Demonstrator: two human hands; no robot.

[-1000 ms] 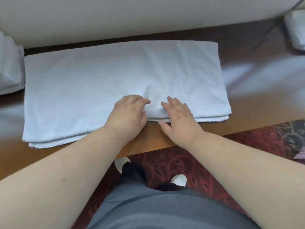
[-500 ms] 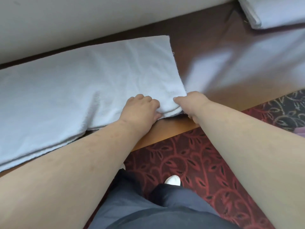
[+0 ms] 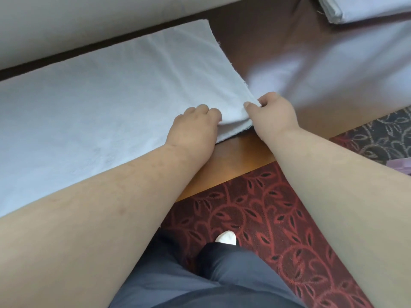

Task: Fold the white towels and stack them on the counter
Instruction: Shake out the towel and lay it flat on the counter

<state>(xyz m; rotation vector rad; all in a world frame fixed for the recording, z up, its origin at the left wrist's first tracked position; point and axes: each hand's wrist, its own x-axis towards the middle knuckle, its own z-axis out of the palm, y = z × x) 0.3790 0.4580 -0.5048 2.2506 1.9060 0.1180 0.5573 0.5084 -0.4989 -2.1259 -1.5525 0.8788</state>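
Pinched shut: right hand (image 3: 274, 117) & left hand (image 3: 193, 127) grip towel (image 3: 111, 90) corner.

Floor: red leaf-patterned carpet (image 3: 262, 210) lying below the counter edge.
Foot: white shoe (image 3: 226, 237) standing on it.

This looks like a hotel or guest room rather than a workshop or kitchen. A polished wooden counter (image 3: 311, 70) runs along a plain beige wall (image 3: 89, 21), the floor is covered in dark red carpet (image 3: 262, 207) patterned with leafy vines, and white towels (image 3: 100, 96) lie on the counter.
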